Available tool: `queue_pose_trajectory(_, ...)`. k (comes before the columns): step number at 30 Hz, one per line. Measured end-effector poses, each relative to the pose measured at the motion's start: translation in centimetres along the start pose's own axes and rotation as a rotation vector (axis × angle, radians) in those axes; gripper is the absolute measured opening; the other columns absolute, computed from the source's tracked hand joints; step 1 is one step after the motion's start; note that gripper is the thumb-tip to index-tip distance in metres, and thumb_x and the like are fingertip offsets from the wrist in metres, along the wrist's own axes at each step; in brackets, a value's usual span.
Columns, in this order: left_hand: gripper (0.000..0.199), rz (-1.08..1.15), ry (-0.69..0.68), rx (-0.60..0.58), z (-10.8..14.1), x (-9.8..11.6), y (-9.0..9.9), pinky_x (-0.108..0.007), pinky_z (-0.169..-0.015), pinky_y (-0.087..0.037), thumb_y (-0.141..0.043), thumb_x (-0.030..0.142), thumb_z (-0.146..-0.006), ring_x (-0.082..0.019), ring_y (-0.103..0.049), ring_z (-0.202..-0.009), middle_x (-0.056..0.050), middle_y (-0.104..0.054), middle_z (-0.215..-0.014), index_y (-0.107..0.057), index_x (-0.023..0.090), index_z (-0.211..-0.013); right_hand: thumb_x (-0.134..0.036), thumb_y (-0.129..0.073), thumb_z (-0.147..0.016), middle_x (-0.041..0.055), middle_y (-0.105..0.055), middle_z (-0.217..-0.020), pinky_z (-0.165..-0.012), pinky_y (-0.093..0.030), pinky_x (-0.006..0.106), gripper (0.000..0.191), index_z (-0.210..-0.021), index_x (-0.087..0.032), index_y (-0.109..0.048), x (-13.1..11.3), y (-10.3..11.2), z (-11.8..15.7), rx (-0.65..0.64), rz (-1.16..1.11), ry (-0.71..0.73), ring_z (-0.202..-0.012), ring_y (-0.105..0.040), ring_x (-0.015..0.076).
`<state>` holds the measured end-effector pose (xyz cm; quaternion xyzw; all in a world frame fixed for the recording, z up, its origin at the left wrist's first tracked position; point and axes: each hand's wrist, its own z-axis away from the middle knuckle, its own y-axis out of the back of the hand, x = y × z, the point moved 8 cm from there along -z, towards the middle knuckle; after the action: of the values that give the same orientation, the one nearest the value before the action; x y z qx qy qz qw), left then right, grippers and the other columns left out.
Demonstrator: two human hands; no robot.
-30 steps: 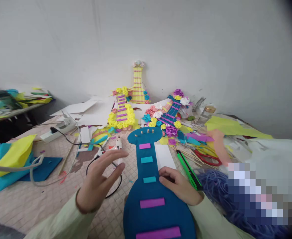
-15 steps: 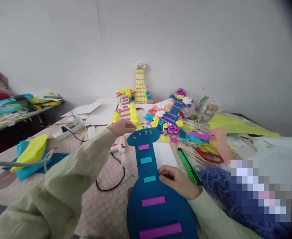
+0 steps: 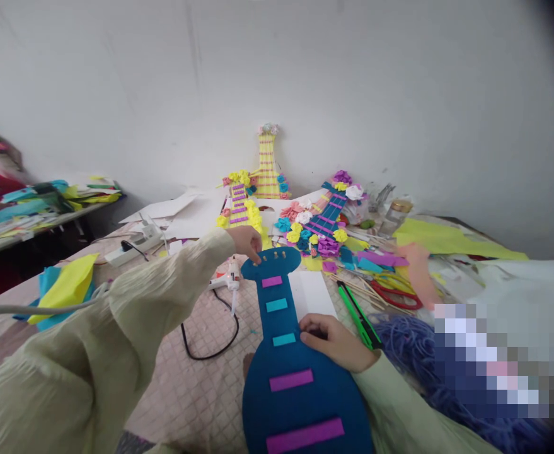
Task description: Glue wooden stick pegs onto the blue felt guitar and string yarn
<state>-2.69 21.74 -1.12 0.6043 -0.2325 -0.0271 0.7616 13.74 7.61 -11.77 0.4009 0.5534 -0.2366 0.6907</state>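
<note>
A dark blue, lute-shaped cutout lies before me, with purple and light-blue strips across its neck and body. Small wooden pegs stand in a row on its rounded head. My left hand is at the head's left end, its fingertips closed over the leftmost peg, which they hide. Along the right edge of the neck, my right hand grips the cutout, thumb on top and fingers curled.
Left of the cutout is a white glue gun with a black cord. A green utility knife, red-handled scissors and blue yarn lie to the right. Flower-trimmed paper instruments stand behind. A power strip is at left.
My left hand has come down from above the head onto the leftmost peg, its fingers closing. My right hand keeps its hold on the neck. The view has shifted slightly.
</note>
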Motion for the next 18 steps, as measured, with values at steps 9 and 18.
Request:
queue_pose_trajectory(9,0.026,-0.107,0.025,-0.030,0.01,0.32,-0.66,-0.021,-0.052,-0.037,-0.072,0.032,-0.047,-0.014,-0.056,-0.060,0.000,-0.065,-0.066,-0.063,0.017,-0.067,-0.034,-0.056,-0.072,-0.0023,-0.047,-0.063,-0.057,-0.033,0.024,0.019,-0.075,-0.016,-0.052,0.16,-0.14,-0.01,-0.006,-0.004,-0.020,-0.060,-0.045,0.0113)
queue_pose_trajectory(18,0.014,-0.072,-0.046,-0.058,-0.28,-0.01,-0.60,-0.019,-0.055,-0.041,-0.064,0.020,-0.058,-0.012,-0.059,-0.060,-0.001,-0.066,-0.065,-0.066,0.015,-0.071,-0.031,-0.054,-0.073,-0.0023,-0.048,-0.064,-0.057,-0.033,0.024,0.016,-0.075,-0.015,-0.052,0.26,-0.21,-0.13,-0.018,-0.002,-0.017,-0.060,-0.046,0.0109)
